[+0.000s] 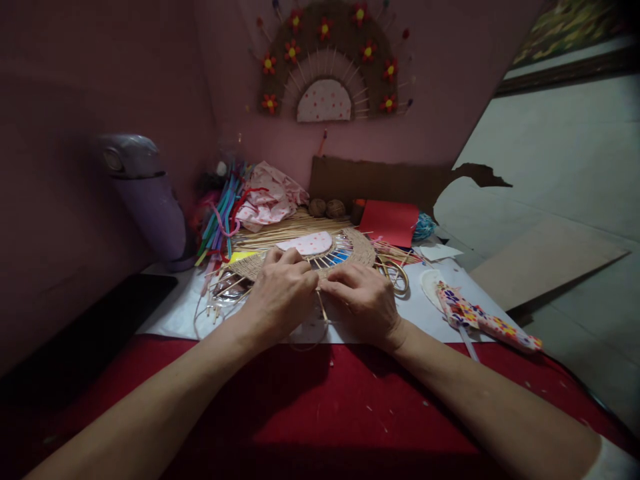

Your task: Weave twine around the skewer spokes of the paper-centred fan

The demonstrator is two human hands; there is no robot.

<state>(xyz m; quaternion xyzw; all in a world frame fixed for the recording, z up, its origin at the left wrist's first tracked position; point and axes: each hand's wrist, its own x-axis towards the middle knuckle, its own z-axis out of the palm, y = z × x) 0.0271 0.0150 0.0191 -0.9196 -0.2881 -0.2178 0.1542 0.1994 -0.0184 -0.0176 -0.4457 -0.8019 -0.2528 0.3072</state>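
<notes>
A half-round craft piece lies under my hands, with a band wrapped in brown twine [363,248], thin wooden sticks and a pink-dotted white fabric centre [306,244]. My left hand [285,287] is closed over its near edge, fingers curled. Beside it my right hand [363,300] has thumb and fingers pinched together at the same edge, close to the left fingertips. A stick end pokes down between the hands. Loose twine [305,348] loops below them on the white sheet. What exactly sits between the right fingertips is hidden.
Scissors [397,277] lie right of the craft, and a flower-patterned glue gun [483,317] farther right. Behind are twine balls [334,209], red paper [390,223], pipe cleaners [225,210] and dotted cloth [270,193]. A purple bottle [150,207] stands left. Cardboard [375,179] leans behind.
</notes>
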